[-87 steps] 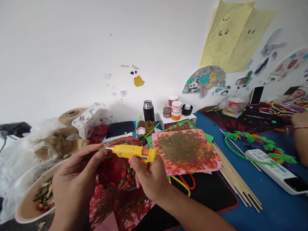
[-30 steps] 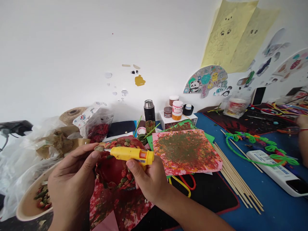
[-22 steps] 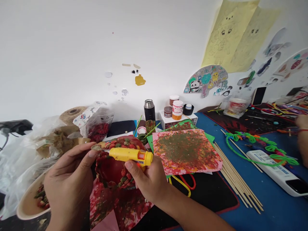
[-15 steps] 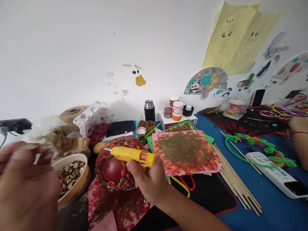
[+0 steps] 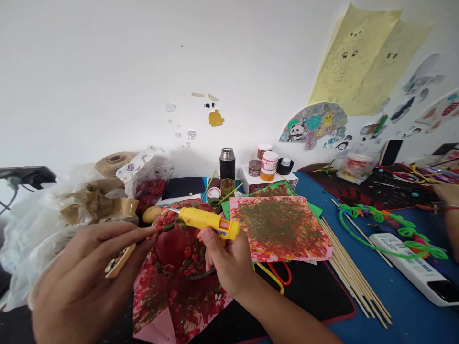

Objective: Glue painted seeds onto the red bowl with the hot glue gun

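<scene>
My right hand (image 5: 229,263) is wrapped around a yellow hot glue gun (image 5: 201,220), its metal tip pointing left over a dark red, balloon-like round form (image 5: 175,251). Small red and green painted pieces (image 5: 168,220) cover parts of that form. At its left edge, the fingertips of my left hand (image 5: 89,272) are pinched together against the pieces; whatever lies between them is hidden. Behind my left hand is a bowl (image 5: 124,262) of small cut pieces, mostly covered and glimpsed between the fingers. Paint-smeared pink paper (image 5: 186,306) lies under the round form.
Painted sheets (image 5: 279,224), wooden sticks (image 5: 353,272) and a white device (image 5: 412,267) with green pipe-cleaner loops (image 5: 401,224) lie to the right. Paint jars (image 5: 268,166) and a black flask (image 5: 227,165) stand by the wall. Another person's hand (image 5: 448,193) is at far right.
My left hand has moved right, from beside the bowl to the round form's left edge. The glue gun stays in my right hand over the form. The view has shifted slightly.
</scene>
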{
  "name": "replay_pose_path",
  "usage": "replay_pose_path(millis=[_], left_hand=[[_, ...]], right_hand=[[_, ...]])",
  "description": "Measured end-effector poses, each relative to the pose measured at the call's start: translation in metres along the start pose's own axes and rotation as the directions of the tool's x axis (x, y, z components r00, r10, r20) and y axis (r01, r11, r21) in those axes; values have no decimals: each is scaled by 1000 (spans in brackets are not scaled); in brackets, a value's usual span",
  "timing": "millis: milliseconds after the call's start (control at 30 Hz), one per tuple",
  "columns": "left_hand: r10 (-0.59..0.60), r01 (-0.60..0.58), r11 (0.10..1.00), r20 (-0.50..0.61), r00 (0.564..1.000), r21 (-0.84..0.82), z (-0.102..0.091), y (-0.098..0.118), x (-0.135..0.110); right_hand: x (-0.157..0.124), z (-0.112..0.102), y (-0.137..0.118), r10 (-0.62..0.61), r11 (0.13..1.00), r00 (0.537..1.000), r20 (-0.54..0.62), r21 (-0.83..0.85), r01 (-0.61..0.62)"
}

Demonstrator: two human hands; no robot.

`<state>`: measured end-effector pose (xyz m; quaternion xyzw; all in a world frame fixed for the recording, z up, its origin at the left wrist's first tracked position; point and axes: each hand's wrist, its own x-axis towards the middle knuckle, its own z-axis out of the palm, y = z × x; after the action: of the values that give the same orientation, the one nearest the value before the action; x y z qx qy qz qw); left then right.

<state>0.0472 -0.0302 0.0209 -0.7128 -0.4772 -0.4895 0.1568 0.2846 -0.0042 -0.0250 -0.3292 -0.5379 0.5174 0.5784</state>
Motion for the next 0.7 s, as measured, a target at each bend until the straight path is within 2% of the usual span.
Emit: replay_pose_path(millis=[100,233,400,567,700], left_hand=[[169,-170,985,69,983,14,6,19,10],[305,-316,944,115,945,91,10,16,11],[349,-375,918,185,919,129,9,10,5],[383,-418,893,208,900,168,6,3,-3],[407,-460,875,284,868,153,4,-2,-5]], right_hand=[[0,0,-1,9,1000,1000,5,11,-9],[0,1,-5,-4,1000,1000,14,-3,4],[0,0,-9,11,999,1000,24,-53,-9],[0,1,-12,12,998,999,42,-59,-10],[0,1,-12,39,994,999,38,-106,-35]])
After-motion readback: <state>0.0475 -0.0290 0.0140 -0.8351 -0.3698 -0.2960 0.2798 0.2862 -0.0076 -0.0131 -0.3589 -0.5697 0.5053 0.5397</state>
